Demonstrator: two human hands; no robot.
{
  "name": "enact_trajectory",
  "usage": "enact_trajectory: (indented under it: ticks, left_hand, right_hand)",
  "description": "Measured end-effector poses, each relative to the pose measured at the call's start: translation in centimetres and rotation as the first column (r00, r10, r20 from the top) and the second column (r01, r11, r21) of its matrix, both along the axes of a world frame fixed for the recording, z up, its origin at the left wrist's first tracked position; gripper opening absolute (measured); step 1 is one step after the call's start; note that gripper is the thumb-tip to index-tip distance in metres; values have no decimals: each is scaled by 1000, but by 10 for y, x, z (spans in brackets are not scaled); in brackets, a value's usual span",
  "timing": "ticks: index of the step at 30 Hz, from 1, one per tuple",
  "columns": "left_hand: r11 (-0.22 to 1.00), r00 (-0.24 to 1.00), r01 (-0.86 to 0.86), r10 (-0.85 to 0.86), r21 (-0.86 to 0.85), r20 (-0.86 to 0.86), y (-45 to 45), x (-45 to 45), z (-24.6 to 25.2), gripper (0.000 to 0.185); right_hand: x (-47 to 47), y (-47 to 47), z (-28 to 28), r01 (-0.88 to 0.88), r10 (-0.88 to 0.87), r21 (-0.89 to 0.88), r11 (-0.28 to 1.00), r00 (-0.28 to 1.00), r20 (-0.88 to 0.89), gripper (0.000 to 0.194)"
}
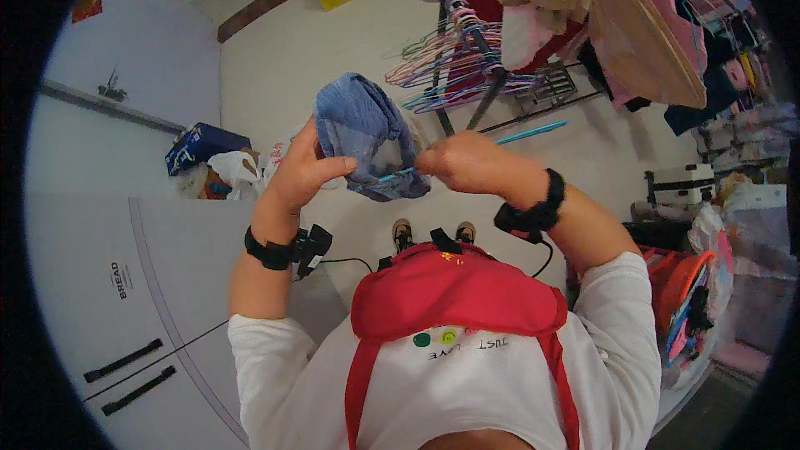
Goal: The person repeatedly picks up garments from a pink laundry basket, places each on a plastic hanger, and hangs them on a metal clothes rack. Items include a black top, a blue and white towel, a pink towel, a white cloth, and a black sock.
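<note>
A bunched blue denim-like garment [356,112] is held up in front of me, its opening turned towards me. My left hand [303,165] grips its left side, the thumb lying across the near edge. My right hand [465,162] is closed on a light blue hanger [531,132] at the garment's right edge. One stretch of the hanger crosses the garment's opening, and another sticks out beyond my right wrist. Folds of cloth hide the rest of the hanger.
Ahead stands a dark metal clothes rack [487,97] with many-coloured hangers [462,53] and hanging clothes [644,31]. A pale cabinet [75,250] is on my left, near a blue box [206,144] and plastic bags [234,169]. An orange-rimmed bag [678,281] is at right.
</note>
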State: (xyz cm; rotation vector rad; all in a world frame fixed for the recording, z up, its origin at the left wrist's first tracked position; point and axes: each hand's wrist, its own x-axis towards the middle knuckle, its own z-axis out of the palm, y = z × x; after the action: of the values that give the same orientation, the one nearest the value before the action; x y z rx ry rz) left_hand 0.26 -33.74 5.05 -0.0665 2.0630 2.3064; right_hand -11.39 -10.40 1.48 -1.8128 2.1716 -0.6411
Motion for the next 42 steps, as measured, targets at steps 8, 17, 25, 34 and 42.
enact_trajectory:
  ticks: [8,17,25,34,42]
  left_hand:
    - [986,979,169,-169,11,117,14,-10,-20,70]
    - [957,992,19,19,-289,128,38,-20,-23,41]
    - [950,962,-260,270,-172,37,28,-14,-5,32]
    - [976,975,-217,217,23,-34,47,-10,37,34]
    - [957,954,-284,276,-56,-112,25,0,27,37]
  right_hand:
    - [20,-11,-21,84,-71,-401,912,996,48,15]
    - [11,-24,9,256,-211,-501,827,967,145,15]
    - [26,33,-16,387,-219,-535,751,910,351,13]
    - [6,-30,-71,588,-502,-440,679,809,305,38]
    - [-25,-16,-62,682,-232,-522,513,695,680,14]
